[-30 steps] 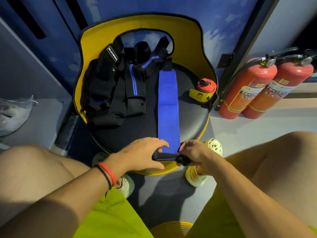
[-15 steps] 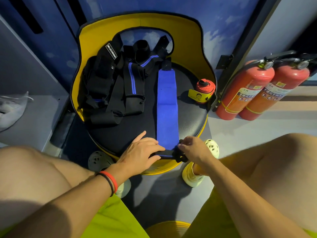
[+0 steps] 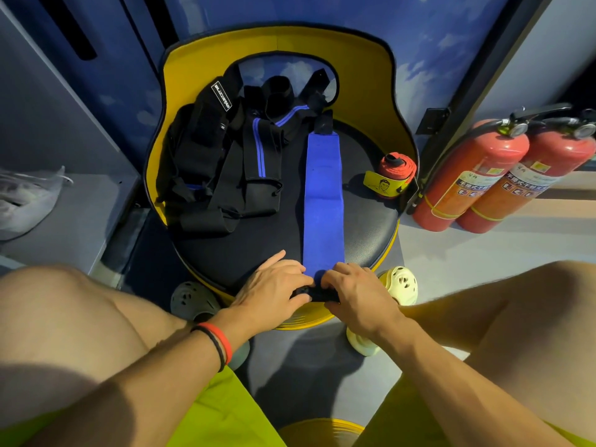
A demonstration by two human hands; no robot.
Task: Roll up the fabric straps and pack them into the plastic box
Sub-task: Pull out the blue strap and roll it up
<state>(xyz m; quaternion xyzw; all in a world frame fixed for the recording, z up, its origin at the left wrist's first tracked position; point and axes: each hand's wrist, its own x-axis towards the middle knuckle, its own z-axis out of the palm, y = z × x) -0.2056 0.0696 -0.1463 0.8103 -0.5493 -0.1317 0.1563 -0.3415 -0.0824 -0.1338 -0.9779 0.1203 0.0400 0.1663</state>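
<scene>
A long blue fabric strap [image 3: 323, 201] lies flat along the black seat of a yellow chair [image 3: 364, 240], running away from me. Its near end is a small dark roll at the seat's front edge. My left hand [image 3: 274, 291] and my right hand [image 3: 353, 295] both pinch that roll, fingers curled over it from either side. A pile of black straps [image 3: 219, 156], some with blue stripes, fills the seat's back left. A rolled red strap with a yellow band [image 3: 392, 175] stands at the seat's right. No plastic box is in view.
Two red fire extinguishers [image 3: 474, 175] stand on the floor to the right of the chair. My bare knees frame the chair, with a cream perforated shoe [image 3: 400, 282] under the right one. A white bag [image 3: 25, 195] lies on a grey ledge at left.
Both hands have closed in together over the strap's near end, and the dark roll between them has turned a little further along the blue strap.
</scene>
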